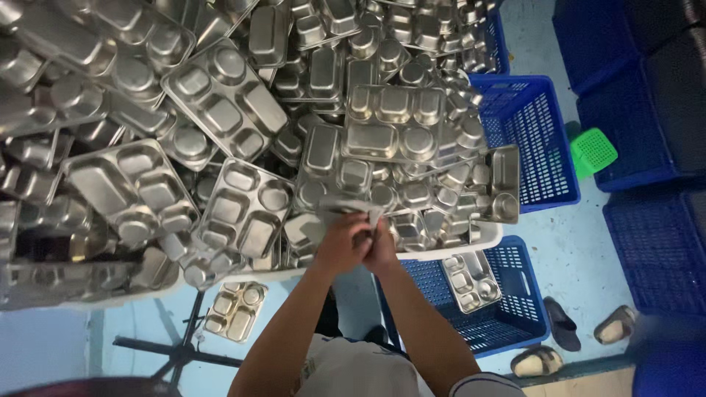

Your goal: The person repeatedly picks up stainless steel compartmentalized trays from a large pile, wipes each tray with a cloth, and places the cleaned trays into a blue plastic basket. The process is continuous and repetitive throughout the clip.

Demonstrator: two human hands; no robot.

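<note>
While both hands point(360, 242) close together on a grey cloth point(353, 209) at the heaped steel trays point(243, 209), wiping seems underway.

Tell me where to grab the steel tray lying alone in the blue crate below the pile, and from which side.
Probably best by a long rim of the compartment tray, reaching straight down from above. It lies flat, cavities up, on the floor of the blue crate, whose walls block a sideways reach; the raised outer lip gives fingers an edge to hook under.
</note>
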